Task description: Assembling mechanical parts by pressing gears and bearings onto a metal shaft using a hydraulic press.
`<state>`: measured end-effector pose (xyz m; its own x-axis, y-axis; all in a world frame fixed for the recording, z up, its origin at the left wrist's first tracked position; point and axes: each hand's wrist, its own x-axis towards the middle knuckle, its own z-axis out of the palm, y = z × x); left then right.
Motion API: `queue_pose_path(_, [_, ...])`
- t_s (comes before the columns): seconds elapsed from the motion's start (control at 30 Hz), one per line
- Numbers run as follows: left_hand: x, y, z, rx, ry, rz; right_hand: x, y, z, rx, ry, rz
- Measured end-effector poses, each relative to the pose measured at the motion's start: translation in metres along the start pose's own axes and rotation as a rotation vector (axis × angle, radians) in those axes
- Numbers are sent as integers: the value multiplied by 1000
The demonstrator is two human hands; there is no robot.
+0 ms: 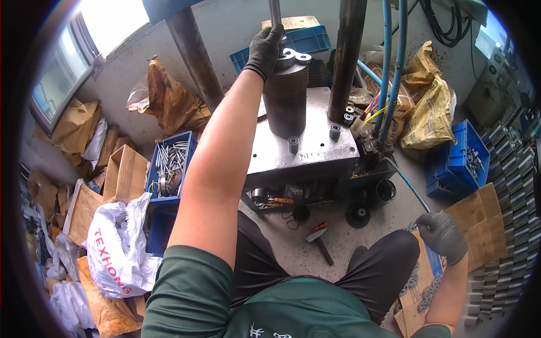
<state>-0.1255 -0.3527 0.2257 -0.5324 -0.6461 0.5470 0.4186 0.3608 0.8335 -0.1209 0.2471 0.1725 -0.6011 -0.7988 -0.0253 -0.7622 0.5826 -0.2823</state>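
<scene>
My left hand (pixel 265 52), in a dark glove, is closed round the lower end of an upright steel rod (pixel 275 11); the palm side is hidden. Just below it stands a thick dark steel cylinder (pixel 284 101), with small metal rings (pixel 303 57) on its top. The cylinder rests on the metal table of a press (pixel 270 155). Two small ring-shaped parts, one a dark bushing (pixel 293 145) and the other a similar bushing (pixel 335 132), sit at the table's front. Low on the right, my gloved right hand (pixel 443 236) grips the end of a long thin lever (pixel 410 186).
Press columns (pixel 194 56) and blue hoses (pixel 399 67) flank the table. A hammer (pixel 320 245) lies on the floor. At left are a blue crate of metal rods (pixel 171 160) and a white sack (pixel 118 248); at right, a blue bin (pixel 459 160) and stacked metal parts (pixel 510 225).
</scene>
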Motion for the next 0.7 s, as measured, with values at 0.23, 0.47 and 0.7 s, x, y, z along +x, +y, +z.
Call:
queue_pose_path(0.23, [-7, 7, 3, -7, 1, -40, 8, 14, -5, 182, 83, 29])
queue_pose_path(0.47, [-9, 11, 3, 19, 2, -59, 9, 15, -13, 239, 82, 11])
queue_pose_path(0.7, [-7, 10, 4, 70, 1, -36, 8, 21, -13, 345, 54, 33])
